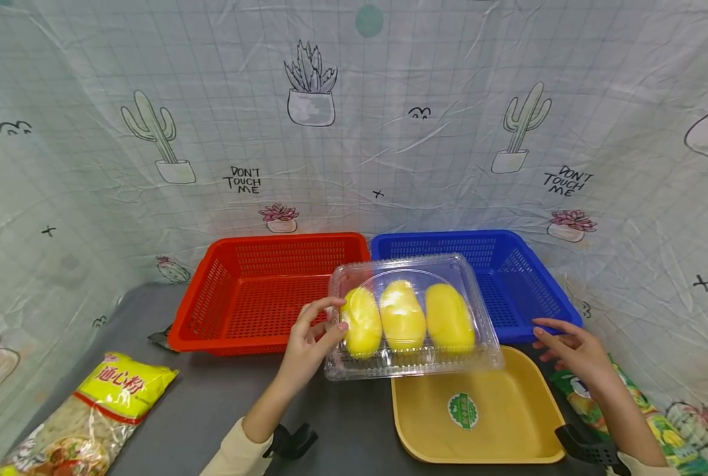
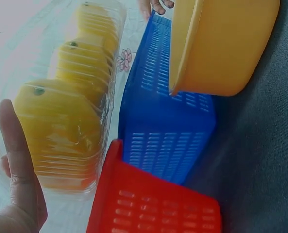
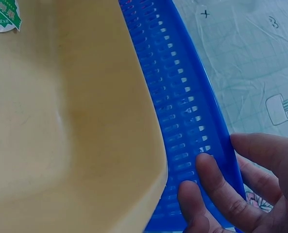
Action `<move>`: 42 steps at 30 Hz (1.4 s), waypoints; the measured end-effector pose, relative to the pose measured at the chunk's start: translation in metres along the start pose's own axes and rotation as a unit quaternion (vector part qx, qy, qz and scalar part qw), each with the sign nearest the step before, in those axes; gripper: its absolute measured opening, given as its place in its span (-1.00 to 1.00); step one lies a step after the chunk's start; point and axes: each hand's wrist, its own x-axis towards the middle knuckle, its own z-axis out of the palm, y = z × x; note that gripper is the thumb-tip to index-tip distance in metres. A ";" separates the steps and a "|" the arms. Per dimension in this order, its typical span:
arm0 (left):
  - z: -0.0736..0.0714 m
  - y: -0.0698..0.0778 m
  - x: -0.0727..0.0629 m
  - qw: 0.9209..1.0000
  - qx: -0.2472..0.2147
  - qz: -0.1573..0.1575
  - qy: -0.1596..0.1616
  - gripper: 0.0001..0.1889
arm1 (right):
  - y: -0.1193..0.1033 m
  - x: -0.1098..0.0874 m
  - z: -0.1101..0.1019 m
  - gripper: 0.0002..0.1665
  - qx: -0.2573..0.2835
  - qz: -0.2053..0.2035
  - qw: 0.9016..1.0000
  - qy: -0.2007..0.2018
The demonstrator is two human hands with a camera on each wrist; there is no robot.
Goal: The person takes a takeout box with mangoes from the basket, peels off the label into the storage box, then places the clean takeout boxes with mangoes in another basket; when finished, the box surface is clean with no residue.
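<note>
A clear plastic clamshell box (image 1: 414, 367) is held up, tilted, over the baskets. Inside lie three yellow fruits (image 1: 402, 316) that look like mangoes; dark spots mark their ends in the left wrist view. My left hand (image 1: 313, 334) pinches the box's left side between thumb and fingers. The box hangs in front of the red basket (image 1: 235, 344) and blue basket (image 1: 535, 277), partly above the yellow tray (image 1: 484, 446). At the blue basket's front right corner is my right hand (image 1: 580, 357), fingers loosely bent, one fingertip (image 3: 238, 141) at the rim; firm contact I cannot tell.
A yellow pasta bag (image 1: 110, 396) lies at the front left. Green-and-yellow packaging (image 1: 657, 423) lies at the right, partly under my right forearm. A dark item (image 1: 162, 338) pokes out beside the red basket. Patterned cloth (image 1: 354, 165) walls in the grey table (image 1: 211, 410).
</note>
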 end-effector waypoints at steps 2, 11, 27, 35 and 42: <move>0.002 -0.001 0.003 1.000 -0.004 -0.014 0.003 -0.64 | 0.000 0.000 0.000 -0.27 0.003 -0.001 1.000 0.001; 0.012 -0.004 0.019 0.999 -0.012 -0.048 0.022 -0.63 | 0.000 -0.001 0.002 -0.27 0.002 0.008 1.000 0.002; 0.035 -0.015 0.042 0.997 -0.029 -0.052 0.044 -0.64 | -0.001 -0.001 0.004 -0.25 0.002 0.012 1.000 0.006; 0.045 -0.019 0.052 0.996 -0.043 -0.059 0.056 -0.64 | -0.002 0.000 0.001 -0.26 0.009 0.015 1.000 0.002; 0.058 -0.022 0.061 0.996 -0.042 -0.054 0.048 -0.64 | -0.003 -0.001 0.000 -0.27 0.005 0.018 1.000 0.002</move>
